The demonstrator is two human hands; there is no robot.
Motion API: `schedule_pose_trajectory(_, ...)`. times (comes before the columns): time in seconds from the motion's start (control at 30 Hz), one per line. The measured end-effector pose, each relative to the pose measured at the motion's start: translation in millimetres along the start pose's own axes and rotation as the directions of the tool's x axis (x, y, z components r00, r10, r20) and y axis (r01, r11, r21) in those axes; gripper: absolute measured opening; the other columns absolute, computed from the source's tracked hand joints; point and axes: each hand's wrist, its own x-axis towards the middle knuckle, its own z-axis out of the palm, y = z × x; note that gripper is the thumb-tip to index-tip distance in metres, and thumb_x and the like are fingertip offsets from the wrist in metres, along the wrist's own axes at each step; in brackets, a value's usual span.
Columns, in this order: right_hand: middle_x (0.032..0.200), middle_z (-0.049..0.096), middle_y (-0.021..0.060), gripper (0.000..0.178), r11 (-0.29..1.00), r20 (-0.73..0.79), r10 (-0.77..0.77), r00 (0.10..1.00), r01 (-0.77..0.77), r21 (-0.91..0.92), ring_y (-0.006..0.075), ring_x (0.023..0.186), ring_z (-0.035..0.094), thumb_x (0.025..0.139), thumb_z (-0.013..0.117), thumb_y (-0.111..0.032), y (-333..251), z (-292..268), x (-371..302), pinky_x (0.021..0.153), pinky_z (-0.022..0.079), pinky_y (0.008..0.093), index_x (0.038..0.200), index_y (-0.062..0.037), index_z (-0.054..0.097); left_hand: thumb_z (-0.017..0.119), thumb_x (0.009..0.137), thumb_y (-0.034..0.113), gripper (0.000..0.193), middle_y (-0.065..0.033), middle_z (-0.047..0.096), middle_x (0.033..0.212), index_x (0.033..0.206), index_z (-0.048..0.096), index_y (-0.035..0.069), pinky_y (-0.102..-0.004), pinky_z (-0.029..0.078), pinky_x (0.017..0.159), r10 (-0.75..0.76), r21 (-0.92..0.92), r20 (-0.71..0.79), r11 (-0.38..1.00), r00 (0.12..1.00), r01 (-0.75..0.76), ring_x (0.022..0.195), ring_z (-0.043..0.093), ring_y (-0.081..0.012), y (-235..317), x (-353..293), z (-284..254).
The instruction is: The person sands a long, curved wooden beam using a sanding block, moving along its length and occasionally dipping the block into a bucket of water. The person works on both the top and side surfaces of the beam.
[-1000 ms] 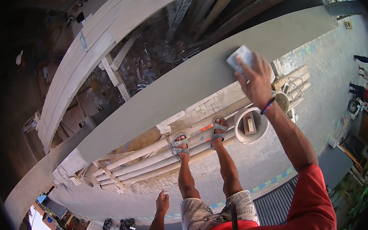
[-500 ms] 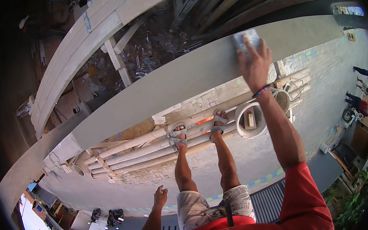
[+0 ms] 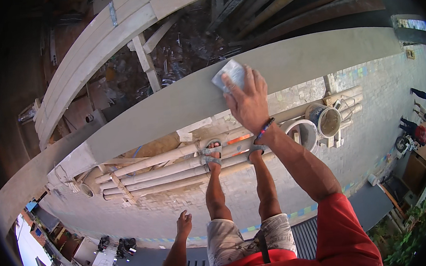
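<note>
Right hand (image 3: 249,101): While it reaches over the grey beam (image 3: 161,112), fingers clamp a pale pad (image 3: 234,70)
Pad: forward-left of palm, at beam's far edge
Left hand (image 3: 184,225): farther off, fingers loosely parted

Long, pale bamboo poles (image 3: 166,169) extend on both sides of one round, stained plastic bucket (image 3: 313,112); well to its right stands a dark motorcycle (image 3: 402,143).

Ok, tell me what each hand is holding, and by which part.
The right hand holds a pale grey, flat, four-cornered block, material unclear, by its near right side, leaving the far left edge uncovered. Nothing shows in the left hand.
</note>
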Motion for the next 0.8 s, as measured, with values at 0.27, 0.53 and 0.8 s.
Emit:
schedule_pose_trajectory(0.27,0.13,0.045,0.0296,0.05,0.969,-0.092,0.214,0.973,-0.223,-0.109,0.0464,0.117,0.045,0.087,0.067,-0.023,65.7,-24.4,17.7,0.099,0.037,0.0539,0.136,-0.0212,0.058,0.058,0.095,0.028,0.045,-0.0243,0.07,0.101,0.129,0.056,0.0,-0.0424,0.052,0.085,-0.09,0.038,-0.007,0.995,0.996,0.09,0.097,0.068,-0.0381,-27.0,-16.1,3.3)
schedule_pose_trajectory(0.53,0.137,0.042,0.0298,0.053,0.978,0.182,-0.2,0.963,0.206,-0.016,0.0467,0.124,0.042,0.084,0.07,-0.024,-20.4,-5.9,-25.6,0.105,0.033,0.0594,0.136,-0.0249,0.058,0.057,0.095,0.027,0.046,-0.0251,0.07,0.105,0.131,0.055,-0.001,-0.0417,0.052,0.088,-0.003,-0.19,0.02,0.982,1.0,0.006,0.1,0.067,-0.0383,-20.1,-4.4,13.1)
schedule_pose_trajectory(0.8,0.126,0.05,0.0288,0.043,0.963,-0.152,0.159,0.975,-0.187,-0.194,0.0426,0.112,0.049,0.09,0.064,-0.027,42.1,-9.1,22.7,0.096,0.038,0.0526,0.132,-0.0174,0.061,0.058,0.094,0.028,0.045,-0.0253,0.07,0.104,0.129,0.056,0.0,-0.0425,0.051,0.087,-0.12,-0.062,0.051,0.99,0.991,0.123,0.098,0.068,-0.0374,-43.9,6.4,6.1)
